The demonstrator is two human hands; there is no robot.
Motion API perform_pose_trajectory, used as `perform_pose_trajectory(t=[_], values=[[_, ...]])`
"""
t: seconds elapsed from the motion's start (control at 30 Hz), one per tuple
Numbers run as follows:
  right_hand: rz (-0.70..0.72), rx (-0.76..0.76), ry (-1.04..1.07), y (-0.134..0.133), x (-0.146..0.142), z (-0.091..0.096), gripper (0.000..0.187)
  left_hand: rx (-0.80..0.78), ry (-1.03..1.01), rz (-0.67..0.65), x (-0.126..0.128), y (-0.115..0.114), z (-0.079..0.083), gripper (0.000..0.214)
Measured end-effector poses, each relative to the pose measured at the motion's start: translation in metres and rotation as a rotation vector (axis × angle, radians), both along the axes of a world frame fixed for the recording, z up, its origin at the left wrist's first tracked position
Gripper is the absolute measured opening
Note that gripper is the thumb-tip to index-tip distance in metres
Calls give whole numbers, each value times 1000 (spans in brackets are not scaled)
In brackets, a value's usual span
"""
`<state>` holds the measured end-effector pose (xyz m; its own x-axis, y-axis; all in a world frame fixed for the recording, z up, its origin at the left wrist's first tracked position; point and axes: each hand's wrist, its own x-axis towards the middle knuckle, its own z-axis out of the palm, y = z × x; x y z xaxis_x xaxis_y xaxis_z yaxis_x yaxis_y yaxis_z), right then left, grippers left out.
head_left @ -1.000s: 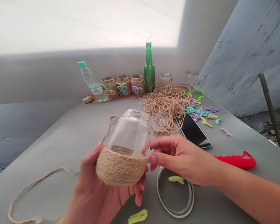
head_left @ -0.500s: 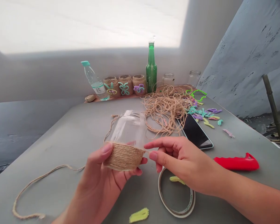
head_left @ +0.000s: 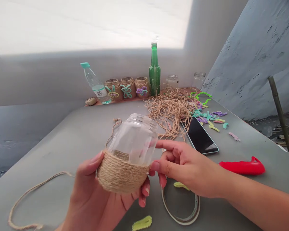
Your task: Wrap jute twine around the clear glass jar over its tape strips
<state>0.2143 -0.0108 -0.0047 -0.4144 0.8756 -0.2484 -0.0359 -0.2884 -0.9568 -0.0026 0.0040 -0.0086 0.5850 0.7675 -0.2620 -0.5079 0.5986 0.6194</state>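
A clear glass jar (head_left: 137,138), tilted with its mouth up and to the right, has jute twine (head_left: 122,173) wound in tight rows round its lower half. Cupped under and around the wrapped part is my left hand (head_left: 96,189), thumb on the near left side and fingertips showing at the right. At the jar's right side, my right hand (head_left: 183,166) has its thumb at the upper edge of the winding, its index finger stretched along the glass and the other fingers curled. The strand at these fingertips is mostly hidden.
Behind lie a loose twine heap (head_left: 170,109), a phone (head_left: 201,136) and pipe-cleaner pieces (head_left: 204,117). A red-handled tool (head_left: 243,166) is at right, a tape roll (head_left: 197,208) below my right hand. Decorated jars (head_left: 127,88), a green bottle (head_left: 154,73) and a water bottle (head_left: 97,85) line the back.
The jar has tipped further to the right and come nearer, showing more of its mouth and inside. My left hand moved slightly left and down with it; my right thumb now touches the winding's edge.
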Motion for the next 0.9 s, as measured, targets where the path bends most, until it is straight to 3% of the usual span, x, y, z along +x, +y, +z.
perform_pose_trajectory(t=[0.1, 0.2, 0.27, 0.4, 0.5, 0.6, 0.9], values=[[-2, 6, 6, 0, 1, -1, 57, 2, 69, 42, 0, 1, -1, 53], [-89, 8, -53, -2, 0, -1, 61, 62, 265, 254, 0, 1, -5, 47], [-138, 29, -114, -2, -2, 0, 65, 143, 373, 326, -1, 1, -10, 53], [-176, 89, -164, -4, -5, 2, 62, 313, 556, 230, -3, -2, -18, 59], [-166, 107, -159, -6, -5, 3, 60, 251, 478, 200, -1, -3, -16, 41], [-138, 111, -123, -8, -3, 4, 59, 161, 313, 227, 1, -2, -8, 36], [-116, 81, -37, -5, 0, 8, 44, -26, 89, 172, -1, 0, 1, 43]])
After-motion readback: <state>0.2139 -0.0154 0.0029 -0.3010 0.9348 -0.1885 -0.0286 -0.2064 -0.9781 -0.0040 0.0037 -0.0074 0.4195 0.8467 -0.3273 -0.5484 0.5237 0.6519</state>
